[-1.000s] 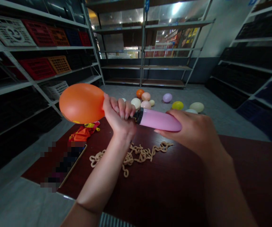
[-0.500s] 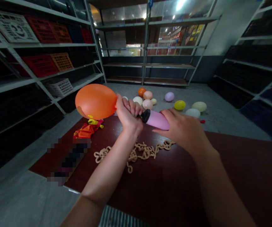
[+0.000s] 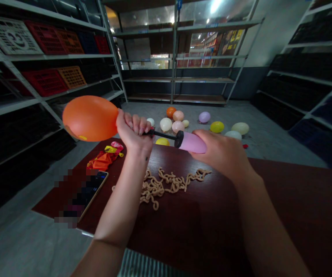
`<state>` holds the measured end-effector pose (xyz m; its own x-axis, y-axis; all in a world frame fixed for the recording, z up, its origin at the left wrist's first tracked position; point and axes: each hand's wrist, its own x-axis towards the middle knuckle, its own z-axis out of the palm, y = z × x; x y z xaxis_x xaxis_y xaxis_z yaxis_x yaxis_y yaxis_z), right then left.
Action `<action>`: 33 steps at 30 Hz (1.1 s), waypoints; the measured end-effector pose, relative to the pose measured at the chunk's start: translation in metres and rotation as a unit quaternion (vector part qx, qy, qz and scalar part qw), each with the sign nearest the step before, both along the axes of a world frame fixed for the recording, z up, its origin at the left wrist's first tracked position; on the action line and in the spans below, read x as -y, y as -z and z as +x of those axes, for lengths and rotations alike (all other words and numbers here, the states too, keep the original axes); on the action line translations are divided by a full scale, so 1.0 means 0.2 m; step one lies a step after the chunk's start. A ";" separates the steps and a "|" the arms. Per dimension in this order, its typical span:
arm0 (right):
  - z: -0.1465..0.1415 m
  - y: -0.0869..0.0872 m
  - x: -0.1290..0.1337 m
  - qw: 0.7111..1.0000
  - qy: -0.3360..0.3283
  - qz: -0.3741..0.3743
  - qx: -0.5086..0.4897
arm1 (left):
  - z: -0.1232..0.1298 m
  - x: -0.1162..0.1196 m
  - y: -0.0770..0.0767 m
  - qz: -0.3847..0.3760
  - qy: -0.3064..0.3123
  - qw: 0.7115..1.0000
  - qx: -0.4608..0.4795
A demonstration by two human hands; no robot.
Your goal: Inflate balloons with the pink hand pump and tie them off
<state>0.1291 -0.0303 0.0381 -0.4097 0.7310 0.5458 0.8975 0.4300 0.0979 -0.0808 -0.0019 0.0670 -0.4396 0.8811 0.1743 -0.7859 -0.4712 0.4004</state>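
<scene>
My left hand [image 3: 135,129] is closed around the neck of an inflated orange balloon [image 3: 91,118] and the black end of a hand balloon pump. The balloon bulges out to the left of that hand. My right hand [image 3: 222,154] grips the pump's pink barrel [image 3: 193,142]. Between the hands, the black rod [image 3: 165,134] is drawn well out of the barrel. The join of balloon and pump is hidden inside my left fingers. Below my forearms, a tangle of beige twisted strands [image 3: 174,184] lies on the dark red-brown table [image 3: 200,227].
Uninflated balloons [image 3: 102,159] in orange, yellow and pink lie at the table's left, beside a partly blurred phone [image 3: 93,188]. Several inflated balloons, one purple [image 3: 204,117], rest on the floor beyond. Shelving with crates [image 3: 70,77] stands left; more racks stand behind and right.
My left hand has moved left with the orange balloon, away from my right hand. The pump's black rod now shows at length between them. My right hand holds nearly the same place.
</scene>
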 end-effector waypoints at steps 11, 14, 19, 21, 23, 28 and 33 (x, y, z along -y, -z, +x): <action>0.02 0.04 -0.03 0.998 0.024 0.052 0.021 | -0.11 0.05 -0.07 0.059 -0.057 0.997 0.010; -0.02 0.05 -0.03 0.998 0.019 0.044 0.035 | -0.06 0.05 -0.07 0.042 -0.065 0.997 0.000; -0.05 0.06 -0.03 0.998 0.013 0.049 0.035 | 0.09 0.05 -0.03 0.011 -0.040 0.999 -0.024; -0.06 0.05 -0.02 0.998 0.012 0.057 0.033 | 0.17 0.05 0.00 0.006 -0.021 0.999 -0.032; -0.06 0.05 -0.01 0.997 0.009 0.065 0.034 | 0.23 0.06 0.02 -0.001 0.000 0.999 -0.040; -0.07 0.03 0.02 0.997 0.013 0.066 0.048 | 0.26 0.06 0.05 -0.023 0.031 0.998 -0.040; -0.10 0.03 0.03 0.999 -0.016 0.024 0.026 | 0.18 0.03 0.02 -0.043 0.034 0.998 -0.038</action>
<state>0.1082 -0.0365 0.0313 -0.4608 0.6908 0.5572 0.8766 0.4523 0.1642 -0.0443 -0.0077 0.0624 -0.3665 0.9217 0.1268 -0.7811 -0.3788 0.4963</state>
